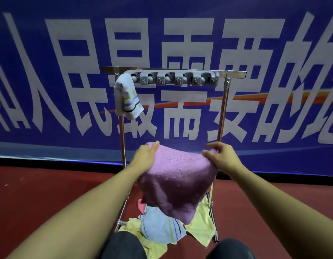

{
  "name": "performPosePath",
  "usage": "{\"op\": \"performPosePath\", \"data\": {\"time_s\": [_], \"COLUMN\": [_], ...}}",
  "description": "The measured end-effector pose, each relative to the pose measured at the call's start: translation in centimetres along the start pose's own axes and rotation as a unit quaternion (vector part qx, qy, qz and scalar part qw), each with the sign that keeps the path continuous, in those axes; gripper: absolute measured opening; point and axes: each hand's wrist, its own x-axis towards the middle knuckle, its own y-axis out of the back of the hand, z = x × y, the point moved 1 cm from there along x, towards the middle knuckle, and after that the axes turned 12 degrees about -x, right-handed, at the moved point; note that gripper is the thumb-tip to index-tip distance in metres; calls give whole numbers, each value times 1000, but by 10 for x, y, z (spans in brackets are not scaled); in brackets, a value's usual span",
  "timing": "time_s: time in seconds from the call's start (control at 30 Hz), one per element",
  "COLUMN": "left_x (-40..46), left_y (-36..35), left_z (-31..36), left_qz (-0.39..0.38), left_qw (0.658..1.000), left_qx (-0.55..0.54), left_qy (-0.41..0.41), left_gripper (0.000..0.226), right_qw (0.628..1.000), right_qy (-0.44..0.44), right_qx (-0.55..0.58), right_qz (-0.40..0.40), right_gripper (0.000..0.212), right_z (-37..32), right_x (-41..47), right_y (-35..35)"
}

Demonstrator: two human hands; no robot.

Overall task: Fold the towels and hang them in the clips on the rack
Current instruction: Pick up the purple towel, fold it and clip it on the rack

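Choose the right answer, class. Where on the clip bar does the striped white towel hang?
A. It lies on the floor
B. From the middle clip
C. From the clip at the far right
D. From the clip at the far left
D: the white towel hangs from the leftmost end of the clip bar, while the other clips on it hold nothing.

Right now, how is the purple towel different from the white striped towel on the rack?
The purple towel is plain, held up by the left hand and right hand; the white striped towel hangs from a clip. The purple towel is spread wide, the white striped towel folded narrow. Both hang downward.
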Motion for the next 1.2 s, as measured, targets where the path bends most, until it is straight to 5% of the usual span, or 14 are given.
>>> {"op": "performPosePath", "data": {"time_s": [0.1,0.2,0.33,0.4,0.5,0.6,0.73,0.97,1.2], "left_x": [5,15,28,31,33,31,34,31,32], "left_y": [3,7,22,31,40,42,41,37,41], "left_z": [11,12,7,4,-1,0,4,12,5], "left_qz": [17,57,22,-19,-24,-20,-18,-33,-35], "left_qw": [1000,985,928,900,913,918,898,884,869], "left_qx": [-19,-154,-342,-405,-385,-382,-428,-458,-480], "left_qy": [11,51,148,159,132,101,97,88,116], "left_gripper": [57,45,57,39,29,24,27,26,23], "right_qw": [999,985,927,907,881,859,835,844,836], "right_qy": [-33,-122,-220,-250,-291,-317,-367,-357,-305], "right_qx": [-19,121,269,284,300,326,354,340,438], "right_qz": [-15,-26,-144,-184,-224,-236,-208,-212,-129], "right_gripper": [38,39,32,24,14,28,27,16,20], "right_z": [12,22,28,28,32,44,58,63,56], "right_x": [-5,-10,-16,-20,-23,-18,-14,-19,-6], "right_y": [-5,-3,4,8,12,6,-6,-12,-1]}}
